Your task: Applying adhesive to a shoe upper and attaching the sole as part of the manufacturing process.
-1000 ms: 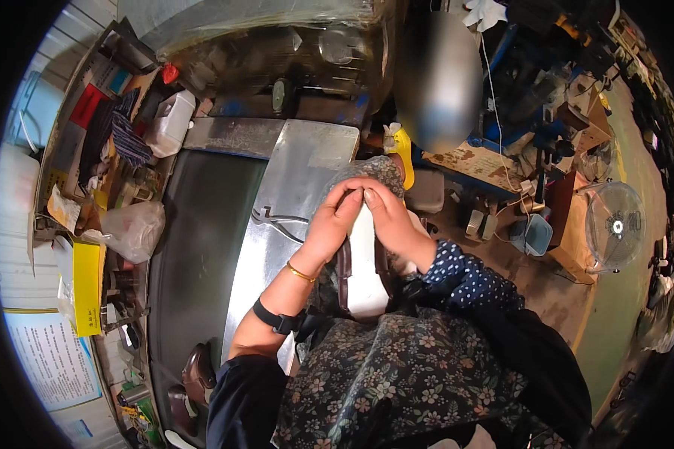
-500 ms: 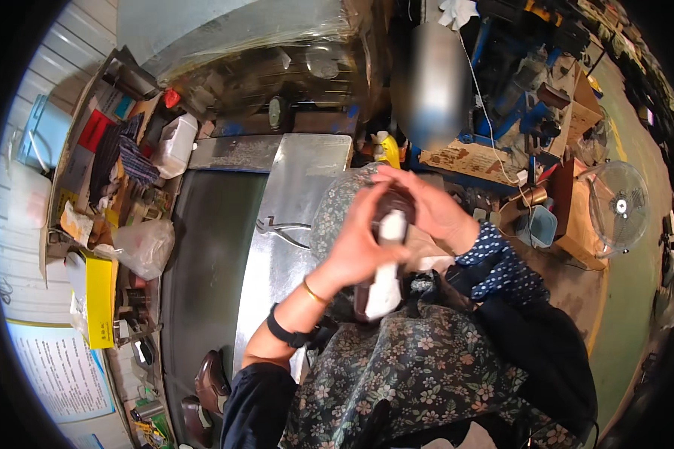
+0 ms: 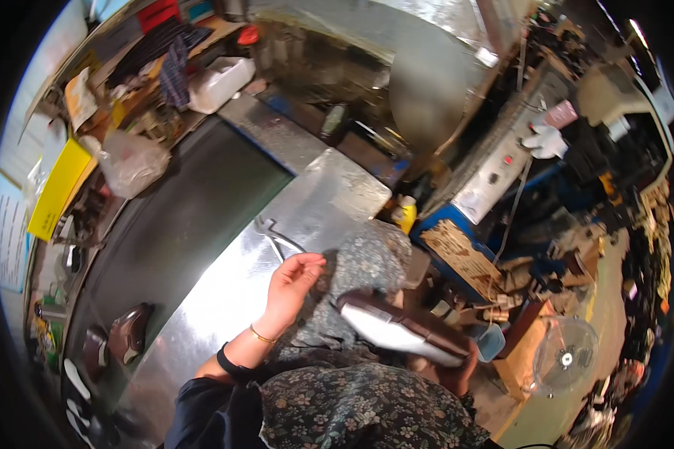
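Note:
A dark brown shoe [image 3: 406,325], its white underside showing, lies tilted across my lap. My right hand [image 3: 463,372] grips it at one end, with most of the fingers hidden behind the shoe. Over the edge of the metal bench, my left hand [image 3: 296,284] is raised apart from the shoe. Its thumb and fingertips are pinched together; whatever may be between them is too small to make out. Metal pliers [image 3: 278,238] lie on the bench just beyond the left hand. A flowered apron [image 3: 359,400] covers my lap and knee.
Left of the metal bench [image 3: 195,299] runs a dark conveyor belt [image 3: 195,194] bearing brown shoes [image 3: 129,333]. A cluttered shelf with a plastic bag [image 3: 133,163] flanks it. A yellow bottle [image 3: 405,215], a blue bin [image 3: 490,343] and a fan [image 3: 566,359] stand to the right.
My left hand has let go of the shoe and moved left toward the pliers. My right hand has lowered the shoe to the right and tilted it. The head view has turned.

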The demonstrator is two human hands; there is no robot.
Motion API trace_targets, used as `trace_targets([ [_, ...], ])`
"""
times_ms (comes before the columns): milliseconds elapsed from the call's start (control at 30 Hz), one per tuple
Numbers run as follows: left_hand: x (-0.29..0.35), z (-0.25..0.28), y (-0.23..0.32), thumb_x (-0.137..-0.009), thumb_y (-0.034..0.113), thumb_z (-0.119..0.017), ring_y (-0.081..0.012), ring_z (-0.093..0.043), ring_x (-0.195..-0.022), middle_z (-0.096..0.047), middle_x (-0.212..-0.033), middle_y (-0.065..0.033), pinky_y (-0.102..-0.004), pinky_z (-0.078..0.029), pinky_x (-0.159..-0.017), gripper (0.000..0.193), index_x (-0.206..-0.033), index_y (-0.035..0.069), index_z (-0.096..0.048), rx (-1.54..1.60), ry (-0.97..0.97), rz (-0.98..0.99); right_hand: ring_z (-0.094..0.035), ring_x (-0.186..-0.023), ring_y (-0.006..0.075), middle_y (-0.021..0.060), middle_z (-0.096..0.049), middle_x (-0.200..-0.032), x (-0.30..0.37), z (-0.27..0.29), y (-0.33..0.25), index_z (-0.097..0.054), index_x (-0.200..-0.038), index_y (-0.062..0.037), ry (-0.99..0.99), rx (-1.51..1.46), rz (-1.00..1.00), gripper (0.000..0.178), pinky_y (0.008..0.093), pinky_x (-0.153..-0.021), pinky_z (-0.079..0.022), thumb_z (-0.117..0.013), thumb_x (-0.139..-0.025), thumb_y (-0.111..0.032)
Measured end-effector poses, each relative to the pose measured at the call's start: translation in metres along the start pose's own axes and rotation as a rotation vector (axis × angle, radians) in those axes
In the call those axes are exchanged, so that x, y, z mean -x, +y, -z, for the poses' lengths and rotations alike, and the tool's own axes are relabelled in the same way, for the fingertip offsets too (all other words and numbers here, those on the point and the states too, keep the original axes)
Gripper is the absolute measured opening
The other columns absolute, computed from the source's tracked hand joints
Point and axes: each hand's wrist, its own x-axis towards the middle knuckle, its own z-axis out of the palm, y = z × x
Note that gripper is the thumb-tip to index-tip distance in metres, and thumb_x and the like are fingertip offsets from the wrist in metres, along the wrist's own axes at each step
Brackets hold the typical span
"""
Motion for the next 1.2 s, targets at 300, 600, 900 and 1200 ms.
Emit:
trace_targets([
  [300,0.061,0.115,-0.034,-0.095,0.011,-0.059,-0.0123,-0.061,-0.096,-0.067,-0.102,-0.0052,-0.0271,-0.048,-0.088,0.014,-0.105,0.001,-0.063,-0.196,0.341,0.080,-0.048,-0.120,0.0230,0.0147,-0.048,-0.133,-0.252,-0.236,0.043,-0.037,-0.138,0.0021,-0.495,0.906,0.549,0.050,0.0331,-0.098,-0.041,-0.056,-0.095,-0.014],
  [600,0.155,0.304,0.016,-0.073,0.009,-0.069,-0.0412,-0.045,-0.125,-0.050,-0.132,-0.0220,-0.0471,-0.036,-0.107,0.054,-0.124,0.003,-0.053,-1.599,0.743,-0.108,-0.055,-0.113,0.0220,0.0167,-0.060,-0.123,-0.328,-0.287,0.114,-0.050,-0.131,0.0069,-0.838,1.387,0.428,0.045,0.0316,-0.100,-0.041,-0.061,-0.091,-0.011],
  [900,0.121,0.476,0.061,-0.054,0.022,-0.078,-0.0244,-0.068,-0.093,-0.070,-0.093,-0.0080,-0.0364,-0.056,-0.076,0.037,-0.089,0.012,-0.072,-2.101,0.103,1.170,-0.062,-0.084,0.0108,0.0056,-0.068,-0.095,-0.115,-0.095,0.060,-0.065,-0.103,0.0040,-0.242,0.999,0.120,0.019,0.0241,-0.075,-0.050,-0.061,-0.090,-0.009],
  [1200,0.110,0.191,0.200,-0.059,0.017,-0.084,-0.0329,-0.065,-0.096,-0.067,-0.100,-0.0149,-0.0373,-0.052,-0.085,0.051,-0.105,0.005,-0.064,-1.716,0.106,-0.096,-0.063,-0.090,0.0133,0.0085,-0.069,-0.097,-0.056,-0.166,0.024,-0.066,-0.105,0.0030,-0.454,0.949,0.361,0.018,0.0256,-0.079,-0.050,-0.062,-0.091,-0.008],
])
